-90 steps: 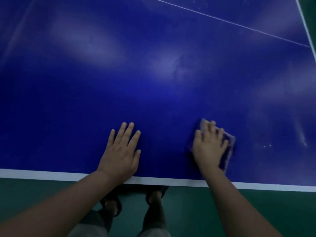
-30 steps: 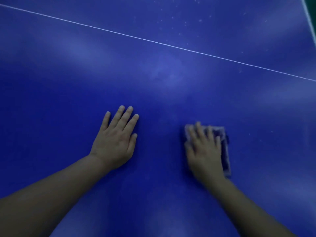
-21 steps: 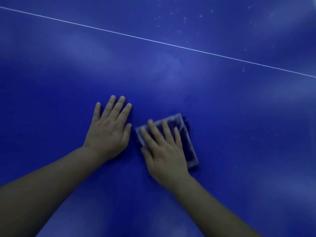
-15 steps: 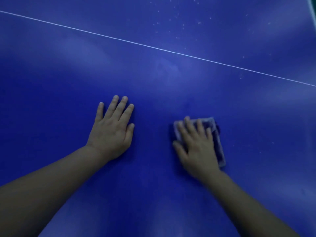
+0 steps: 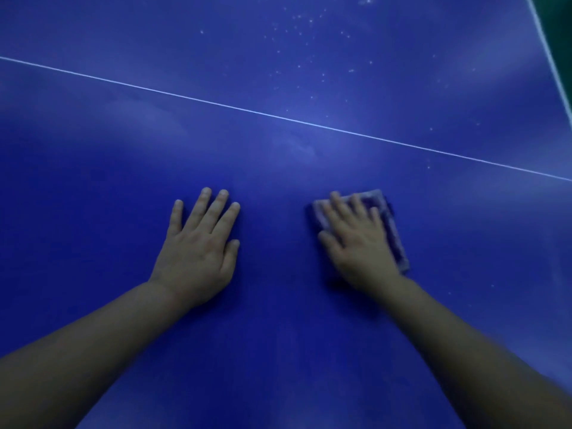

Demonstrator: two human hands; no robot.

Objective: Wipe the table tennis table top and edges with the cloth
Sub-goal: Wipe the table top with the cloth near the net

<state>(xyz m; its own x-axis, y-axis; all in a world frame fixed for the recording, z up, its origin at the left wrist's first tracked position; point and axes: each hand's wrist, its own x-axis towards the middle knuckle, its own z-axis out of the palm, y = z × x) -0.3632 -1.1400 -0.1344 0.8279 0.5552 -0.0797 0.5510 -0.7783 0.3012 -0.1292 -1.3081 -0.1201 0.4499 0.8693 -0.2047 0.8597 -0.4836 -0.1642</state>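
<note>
The blue table tennis table top [image 5: 93, 168] fills the view. A folded bluish cloth [image 5: 390, 224] lies flat on it right of centre. My right hand [image 5: 356, 243] presses down on the cloth with fingers spread, covering most of it; only its far and right edges show. My left hand [image 5: 201, 246] rests palm down on the bare table to the left, fingers apart, holding nothing.
A thin white centre line [image 5: 278, 116] crosses the table beyond both hands. Pale dust specks [image 5: 303, 32] dot the surface past that line. The table's white right edge [image 5: 549, 57] runs along the upper right corner, with green floor [image 5: 561, 20] beyond it.
My right hand slid the cloth left toward my left hand, then back to the right and slightly farther out. Earlier I stood at the near white edge; the view has since moved inward.
</note>
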